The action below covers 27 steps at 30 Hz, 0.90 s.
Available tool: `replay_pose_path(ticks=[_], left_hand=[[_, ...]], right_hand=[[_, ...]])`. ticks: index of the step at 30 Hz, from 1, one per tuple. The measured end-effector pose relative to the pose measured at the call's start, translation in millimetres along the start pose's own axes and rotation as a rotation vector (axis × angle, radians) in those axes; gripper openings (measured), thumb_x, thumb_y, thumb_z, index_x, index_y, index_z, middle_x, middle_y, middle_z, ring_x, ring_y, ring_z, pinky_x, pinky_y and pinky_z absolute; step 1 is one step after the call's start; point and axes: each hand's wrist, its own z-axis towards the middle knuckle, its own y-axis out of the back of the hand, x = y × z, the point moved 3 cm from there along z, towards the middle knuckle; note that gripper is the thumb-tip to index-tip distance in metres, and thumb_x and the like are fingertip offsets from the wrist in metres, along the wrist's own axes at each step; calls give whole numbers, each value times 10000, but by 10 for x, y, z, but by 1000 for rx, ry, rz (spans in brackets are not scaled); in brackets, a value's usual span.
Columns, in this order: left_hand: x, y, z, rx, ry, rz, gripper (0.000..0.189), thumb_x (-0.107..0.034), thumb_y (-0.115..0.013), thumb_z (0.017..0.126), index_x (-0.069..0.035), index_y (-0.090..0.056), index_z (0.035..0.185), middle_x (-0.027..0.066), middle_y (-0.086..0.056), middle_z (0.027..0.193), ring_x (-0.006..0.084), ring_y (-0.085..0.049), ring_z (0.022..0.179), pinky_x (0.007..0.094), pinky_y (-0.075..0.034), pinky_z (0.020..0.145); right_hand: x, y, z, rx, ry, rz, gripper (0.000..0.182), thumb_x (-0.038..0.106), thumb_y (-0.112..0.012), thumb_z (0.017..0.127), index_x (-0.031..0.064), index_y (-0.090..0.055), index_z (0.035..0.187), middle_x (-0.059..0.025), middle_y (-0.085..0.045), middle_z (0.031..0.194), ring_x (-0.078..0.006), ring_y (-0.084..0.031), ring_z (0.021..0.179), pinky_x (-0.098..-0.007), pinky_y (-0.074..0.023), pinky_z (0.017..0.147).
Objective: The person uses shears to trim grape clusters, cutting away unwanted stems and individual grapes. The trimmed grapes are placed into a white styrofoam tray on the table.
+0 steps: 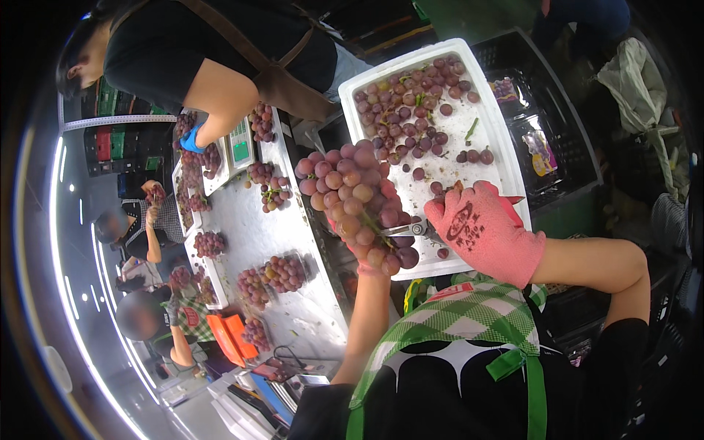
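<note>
My left hand (367,257), in a pink glove, holds up a large bunch of reddish-purple grapes (352,192); the grapes cover most of its fingers. In my right hand (481,231), also pink-gloved, is a pair of small metal snips (416,227). Their blades reach in among the lower grapes of the bunch, close to a green stem. A red handle tip (516,200) shows beyond the glove. Beneath both hands lies a white foam box (498,159), with many loose grapes (410,99) heaped toward its far end and a few stem bits.
Left of me is a metal table (231,231) bearing several grape bunches (283,273), a scale (240,144) and an orange container (231,338). A co-worker's blue-gloved hand (192,139) touches grapes beside the scale. Other people work across the table. A black crate (566,110) holding packages stands right of the box.
</note>
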Motion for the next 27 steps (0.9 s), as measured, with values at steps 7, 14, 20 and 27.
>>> replay_pose_path(ticks=[7, 14, 20, 27], left_hand=[[15, 93, -71, 28, -32, 546, 532, -323, -421, 856, -18, -280, 1269, 73, -429, 1213, 209, -443, 1107, 355, -348, 973], [-143, -245, 104, 195, -250, 1550, 251, -228, -509, 821, -37, -512, 984, 29, -508, 1035, 162, -469, 971, 284, -356, 905], [23, 93, 44, -90, 139, 349, 316, -286, -434, 847, -20, -580, 935, 50, -519, 1024, 164, -468, 980, 317, -371, 889], [32, 103, -4, -10, 144, 367, 186, -180, -371, 835, -14, -448, 864, 23, -455, 884, 140, -431, 900, 269, -372, 867]], right_hand=[[-34, -42, -7, 153, 85, -13, 228, 141, -540, 737, 52, -445, 924, -42, -534, 711, -150, -562, 656, -306, -353, 540], [-163, -7, -85, 56, 36, 120, 246, 145, -533, 738, 52, -447, 948, -41, -518, 691, -155, -542, 608, -320, -339, 558], [-123, 100, -21, 55, 13, -35, 232, 156, -541, 740, 67, -444, 932, -28, -498, 709, -148, -524, 637, -316, -346, 597], [-8, -38, 76, -99, -50, -180, 199, 137, -548, 738, 83, -450, 902, -30, -487, 715, -152, -506, 649, -316, -366, 609]])
